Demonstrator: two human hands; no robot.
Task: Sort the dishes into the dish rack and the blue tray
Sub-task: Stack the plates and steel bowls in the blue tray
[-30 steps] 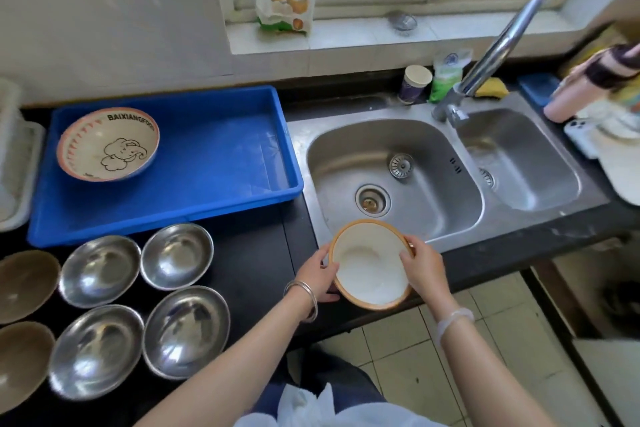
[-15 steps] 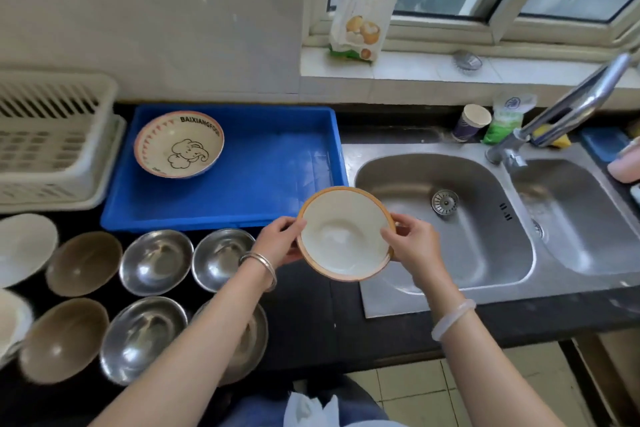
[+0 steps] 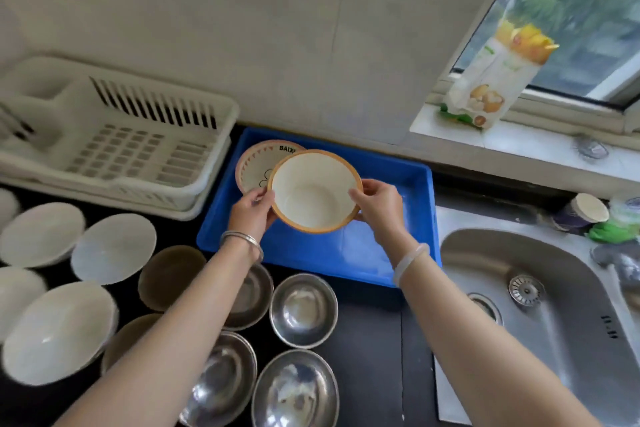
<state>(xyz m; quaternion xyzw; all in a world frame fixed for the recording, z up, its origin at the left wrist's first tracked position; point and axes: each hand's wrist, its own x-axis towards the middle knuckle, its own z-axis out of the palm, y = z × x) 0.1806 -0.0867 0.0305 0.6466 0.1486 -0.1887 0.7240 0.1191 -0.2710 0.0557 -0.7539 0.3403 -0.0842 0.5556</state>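
Looked down on a black table (image 3: 367, 340) crowded along the near side with unsorted dishes. Had a steel sink (image 3: 561, 340) off to the right. Spotted the white rack (image 3: 138, 152) at the back left and the blue tray (image 3: 346, 253) just beside it, between rack and sink. Saw steel bowls (image 3: 303, 310) nearest, brown bowls (image 3: 171, 276) beside them, white bowls (image 3: 112, 246) further left, all waiting on the table. Found one printed bowl (image 3: 256, 163) already sitting in the tray's back left corner.

Caught the orange-rimmed bowl (image 3: 313, 191) up over the tray, open side up, tipped a bit toward the camera, overlapping the printed bowl in view. Couldn't tell whether touching it or just above. Was pinched at the rim from both sides: left hand (image 3: 251, 215) on the left edge, right hand (image 3: 379, 206) on the right, fingers curled over the lip.

Read the step as setting it down in the tray. Seemed smartest to level it first, slide it right over the bare blue floor beside the printed bowl rather than onto its rim, lower it flat onto its base, and only then ease both hands off. Or, for stacking, centre it squarely inside. Figured a knock against the printed bowl as the main risk; called for a slow, low set-down, no dropping.
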